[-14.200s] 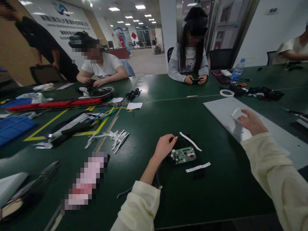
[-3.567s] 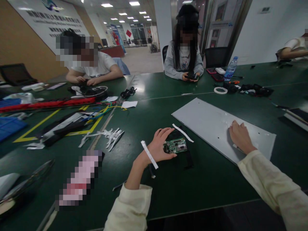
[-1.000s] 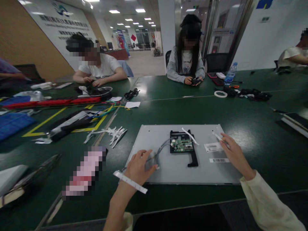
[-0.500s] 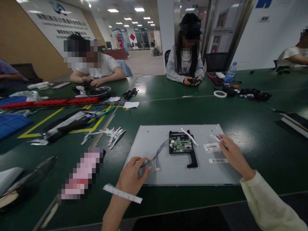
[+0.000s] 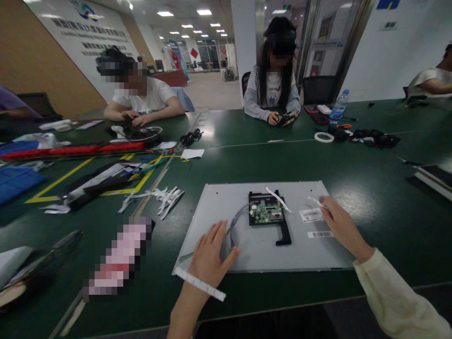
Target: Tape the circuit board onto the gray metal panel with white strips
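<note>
A grey metal panel (image 5: 226, 200) lies flat in front of me. On it sits a small green circuit board (image 5: 265, 213) in a black bracket, with a grey cable (image 5: 237, 217) running left. My left hand (image 5: 211, 255) rests flat on the panel's near left corner over the cable's end, fingers stretched out; a white tape strip (image 5: 199, 284) sticks to its wrist. My right hand (image 5: 339, 225) lies on the panel's right side beside two white labels (image 5: 310, 215), fingers pinched on a small white strip (image 5: 315, 201). Another white strip (image 5: 278, 198) lies across the bracket.
Torn white tape strips (image 5: 165, 197), yellow floor-tape lines and black and red parts cover the table's left. A tape roll (image 5: 324, 137), a water bottle (image 5: 338, 108) and black cables are at the far right. Three people sit across the table; a blurred pink object (image 5: 118, 259) lies near left.
My left hand has gone from pinching the cable end to lying flat over it on the panel's corner. The right hand has hardly moved.
</note>
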`<state>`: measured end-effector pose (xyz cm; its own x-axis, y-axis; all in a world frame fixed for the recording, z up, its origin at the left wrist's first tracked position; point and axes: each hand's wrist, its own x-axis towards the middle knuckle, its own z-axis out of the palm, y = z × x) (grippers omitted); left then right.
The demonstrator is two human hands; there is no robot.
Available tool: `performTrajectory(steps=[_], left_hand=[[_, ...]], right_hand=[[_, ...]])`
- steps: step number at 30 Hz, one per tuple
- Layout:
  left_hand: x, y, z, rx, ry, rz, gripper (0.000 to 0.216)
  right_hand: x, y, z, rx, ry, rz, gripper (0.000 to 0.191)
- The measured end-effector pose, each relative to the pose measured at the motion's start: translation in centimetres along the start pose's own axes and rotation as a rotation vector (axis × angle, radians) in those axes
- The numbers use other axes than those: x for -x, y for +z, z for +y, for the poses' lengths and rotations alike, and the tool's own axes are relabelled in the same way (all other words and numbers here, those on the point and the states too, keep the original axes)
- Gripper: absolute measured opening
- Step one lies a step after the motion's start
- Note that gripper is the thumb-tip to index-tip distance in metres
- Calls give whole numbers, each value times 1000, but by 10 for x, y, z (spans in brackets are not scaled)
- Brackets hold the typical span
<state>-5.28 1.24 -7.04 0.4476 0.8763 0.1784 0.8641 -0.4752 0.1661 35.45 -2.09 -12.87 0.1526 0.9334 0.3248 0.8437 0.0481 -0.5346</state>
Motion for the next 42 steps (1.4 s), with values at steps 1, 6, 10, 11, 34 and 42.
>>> performTrajectory(steps=[1,6,10,11,34,42], left_hand=[[1,3,2,-24,-6,-10,67],[6,13,8,-95,-43,3,69],[12,17,11,-107,-43,56,67],[13,17,12,-109,-43,66,66],[20,14,15,163,-96,191,44],[5,2,35,200,-78,171,53]], right_hand=[[0,1,1,1,-8,-6,25],[-2,0,3,-12,15,-29,25],[-5,-3,1,-28,27,-46,24],[-5,-3,0,-32,24,-49,24],[-6,-5,2,-71,27,-51,22],[-6,-8,-2,-102,26,-35,23]])
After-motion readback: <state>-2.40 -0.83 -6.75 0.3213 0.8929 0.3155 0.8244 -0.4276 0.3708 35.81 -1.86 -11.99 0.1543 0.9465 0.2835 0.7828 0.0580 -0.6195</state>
